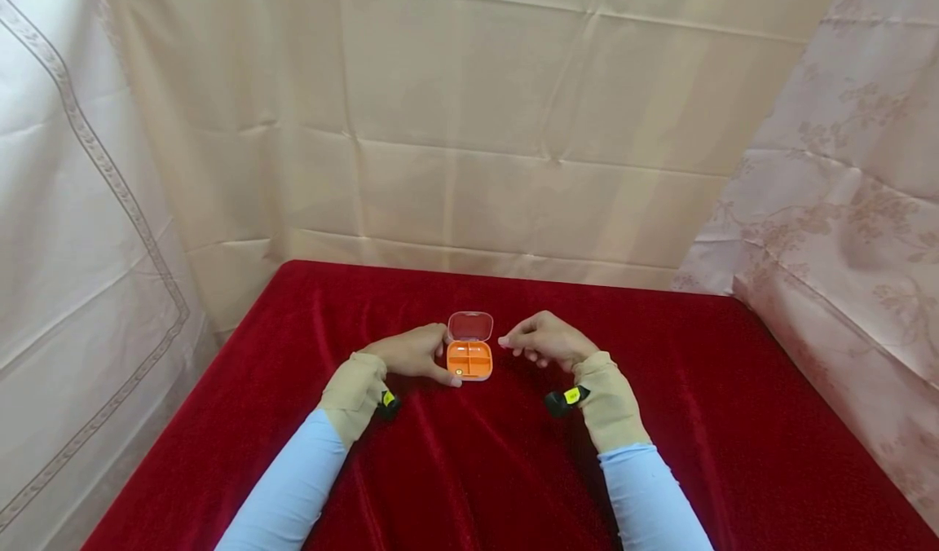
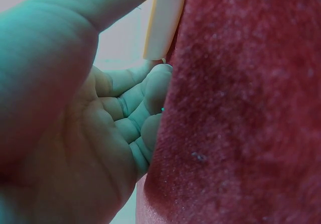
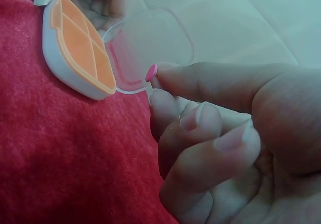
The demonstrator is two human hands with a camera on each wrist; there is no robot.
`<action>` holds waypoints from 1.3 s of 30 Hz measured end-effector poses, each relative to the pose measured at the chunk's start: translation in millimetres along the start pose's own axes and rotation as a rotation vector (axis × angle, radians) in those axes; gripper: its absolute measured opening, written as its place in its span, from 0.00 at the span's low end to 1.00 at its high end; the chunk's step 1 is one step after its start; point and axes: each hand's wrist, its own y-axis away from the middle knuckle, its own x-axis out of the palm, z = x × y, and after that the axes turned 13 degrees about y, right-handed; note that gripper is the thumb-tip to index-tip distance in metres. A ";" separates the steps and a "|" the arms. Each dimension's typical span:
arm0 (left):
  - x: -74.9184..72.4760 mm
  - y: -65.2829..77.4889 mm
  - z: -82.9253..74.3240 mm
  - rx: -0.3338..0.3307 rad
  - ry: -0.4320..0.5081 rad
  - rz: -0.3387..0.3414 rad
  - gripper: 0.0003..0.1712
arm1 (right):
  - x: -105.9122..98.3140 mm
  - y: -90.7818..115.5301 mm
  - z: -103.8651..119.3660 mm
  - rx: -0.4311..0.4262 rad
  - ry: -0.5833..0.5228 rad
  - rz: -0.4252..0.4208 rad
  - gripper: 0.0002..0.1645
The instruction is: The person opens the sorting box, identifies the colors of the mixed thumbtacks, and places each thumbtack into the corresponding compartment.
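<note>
A small pill box with an orange insert of several compartments rests on the red cloth, its clear lid standing raised at the far side. In its near left compartment lies a tiny round item, too small to identify. My left hand holds the box from the left, thumb at the near corner and a finger at the far side. To the right of the box, my right hand pinches a small pink disc between thumb and index finger. The disc is apart from the box.
Red velvety cloth covers the table and wrinkles near the front. A beige curtain hangs behind the table, with pale curtains at the left and right.
</note>
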 end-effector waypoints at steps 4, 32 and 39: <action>0.1 0.4 -0.9 0.000 -0.004 -0.003 0.33 | 2.3 -1.0 0.4 -0.005 -0.007 0.009 0.19; 0.7 0.5 -1.0 -0.031 -0.025 -0.002 0.32 | 23.7 -6.5 2.9 0.002 0.018 0.033 0.10; 0.0 0.3 -1.3 -0.030 -0.025 0.002 0.31 | 27.4 -7.1 3.9 0.002 0.027 0.010 0.09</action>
